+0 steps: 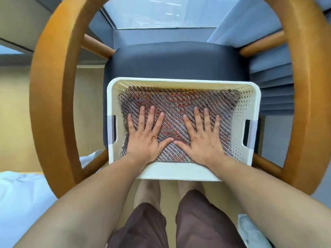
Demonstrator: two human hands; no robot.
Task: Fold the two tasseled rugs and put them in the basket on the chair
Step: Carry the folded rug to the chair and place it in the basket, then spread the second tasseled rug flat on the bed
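Observation:
A folded woven rug point(179, 102) with red, grey and white diagonal weave lies inside the white perforated basket point(180, 171). The basket stands on the dark grey seat point(175, 59) of a wooden chair. My left hand point(145, 136) presses flat on the rug's left half, fingers spread. My right hand point(204, 138) lies flat on its right half, fingers spread; the two thumbs nearly touch. Only one rug surface shows; whether a second rug lies beneath it I cannot tell. No tassels are visible.
The chair's curved wooden armrests point(52, 104) arc around the basket on both sides. White bedding point(19, 199) lies at lower left and a white cloth point(250, 231) at lower right. My legs in brown shorts stand just before the basket.

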